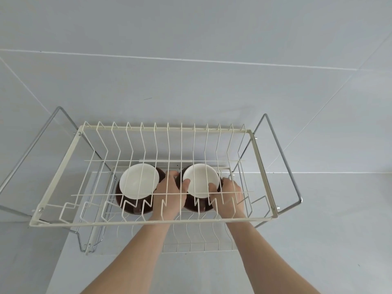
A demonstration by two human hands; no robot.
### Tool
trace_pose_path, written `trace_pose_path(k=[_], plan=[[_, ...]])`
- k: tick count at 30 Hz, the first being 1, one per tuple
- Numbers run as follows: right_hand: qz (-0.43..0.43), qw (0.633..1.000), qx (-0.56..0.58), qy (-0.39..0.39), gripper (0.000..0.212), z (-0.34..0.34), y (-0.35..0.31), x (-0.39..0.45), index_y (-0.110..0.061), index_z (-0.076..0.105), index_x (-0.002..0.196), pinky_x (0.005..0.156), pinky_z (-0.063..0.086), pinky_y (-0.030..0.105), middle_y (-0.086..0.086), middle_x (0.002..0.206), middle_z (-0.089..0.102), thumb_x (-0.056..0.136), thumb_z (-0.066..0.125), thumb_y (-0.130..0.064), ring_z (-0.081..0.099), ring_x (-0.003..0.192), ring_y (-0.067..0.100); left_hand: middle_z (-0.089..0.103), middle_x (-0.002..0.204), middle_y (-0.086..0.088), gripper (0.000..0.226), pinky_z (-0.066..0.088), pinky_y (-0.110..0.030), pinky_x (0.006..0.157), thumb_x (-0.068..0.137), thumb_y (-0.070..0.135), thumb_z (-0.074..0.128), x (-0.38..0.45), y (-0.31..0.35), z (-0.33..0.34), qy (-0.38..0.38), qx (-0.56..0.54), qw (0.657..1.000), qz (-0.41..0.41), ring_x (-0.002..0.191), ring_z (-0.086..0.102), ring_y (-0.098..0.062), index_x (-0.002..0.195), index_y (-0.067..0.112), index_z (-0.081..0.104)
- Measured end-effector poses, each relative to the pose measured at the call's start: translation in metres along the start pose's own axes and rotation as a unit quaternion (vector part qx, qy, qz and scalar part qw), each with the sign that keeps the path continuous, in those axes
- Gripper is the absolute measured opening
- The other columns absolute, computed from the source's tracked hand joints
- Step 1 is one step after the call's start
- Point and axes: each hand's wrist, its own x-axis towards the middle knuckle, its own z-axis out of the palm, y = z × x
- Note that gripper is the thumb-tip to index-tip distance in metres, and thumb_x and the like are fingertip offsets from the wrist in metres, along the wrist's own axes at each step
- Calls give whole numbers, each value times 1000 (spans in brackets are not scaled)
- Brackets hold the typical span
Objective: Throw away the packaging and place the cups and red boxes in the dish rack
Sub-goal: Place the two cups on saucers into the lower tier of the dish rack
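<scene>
A cream wire dish rack with two tiers stands on a pale counter against the wall. On its lower tier sit two dark brown cups with white insides: the left cup stands alone, and the right cup is held from both sides. My left hand reaches under the upper tier and grips the right cup's left side. My right hand grips that cup's right rim, with fingers over the edge. No red boxes or packaging are in view.
The rack's upper tier of upright wires lies above both hands. Grey metal legs flank the rack on the left and right. A pale tiled wall rises directly behind. Counter surface extends to the right.
</scene>
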Motion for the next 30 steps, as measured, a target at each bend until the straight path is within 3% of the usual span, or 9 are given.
trace_pose_path(k=[3,5,9,13,18,23,30], plan=[[-31,999,-39,-6,57,-9,-10,-2,-1,53,117,78,47,42,21,114,59,83,44,-46,58,104,40,64,128,-9,49,45,-40,92,95,35,61,-6,7,-5,21,48,996,67,116,60,-33,136,13,49],[-68,994,-81,4,57,-15,-12,2,0,46,129,87,45,44,18,122,55,90,53,-41,55,110,39,61,128,-11,50,46,-41,89,95,31,61,-7,12,-9,31,100,988,116,115,59,-36,139,11,47],[-152,974,-165,14,59,-19,-14,9,1,44,127,97,45,42,14,122,51,86,65,-36,49,114,35,62,125,-12,62,54,-43,86,83,26,75,0,12,-11,49,209,952,217,113,61,-34,137,7,51],[-178,953,-243,39,79,-23,-17,13,5,39,140,115,32,49,23,144,43,83,67,-41,37,137,41,56,141,-15,76,46,-48,107,75,30,80,9,9,-15,70,291,907,295,131,53,-35,140,5,50],[-194,944,-267,31,91,-26,-18,15,8,37,143,115,31,54,27,152,36,77,73,-43,30,143,43,41,154,-16,85,22,-46,120,75,33,75,12,13,-19,81,339,875,337,145,35,-34,147,6,38],[-197,941,-274,40,90,-25,-17,16,7,36,145,116,30,53,26,154,34,80,70,-45,29,144,42,37,157,-17,86,29,-49,120,79,32,73,11,14,-19,79,360,867,335,147,31,-34,150,5,34],[-216,940,-260,55,91,-24,-14,14,8,42,141,113,36,55,28,150,40,77,75,-47,35,141,44,36,158,-16,87,26,-49,121,79,33,74,9,16,-21,60,365,875,313,149,27,-34,152,5,33]])
